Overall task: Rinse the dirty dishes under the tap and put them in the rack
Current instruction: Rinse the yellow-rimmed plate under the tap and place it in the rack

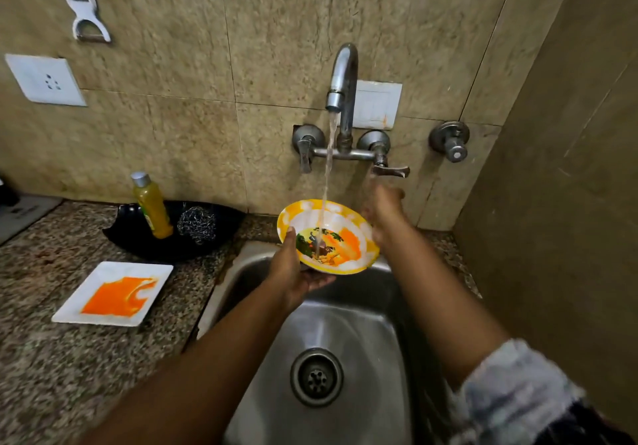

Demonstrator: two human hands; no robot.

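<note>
A yellow and white bowl (340,225) with a printed picture and an orange smear is held over the steel sink (359,327). My left hand (293,272) grips it by the left rim and underside. Water runs from the wall tap (341,78) straight into the bowl. My right hand (385,208) is blurred just right of the bowl, below the tap's right lever (392,170); whether it touches the bowl is unclear. A white square plate (115,294) smeared with orange lies on the counter to the left.
A black dish (138,237) behind the plate holds a yellow soap bottle (152,206) and a steel scrubber (196,225). A peeler (84,6) and a socket (45,80) are on the tiled wall. A side wall stands close on the right. No rack is in view.
</note>
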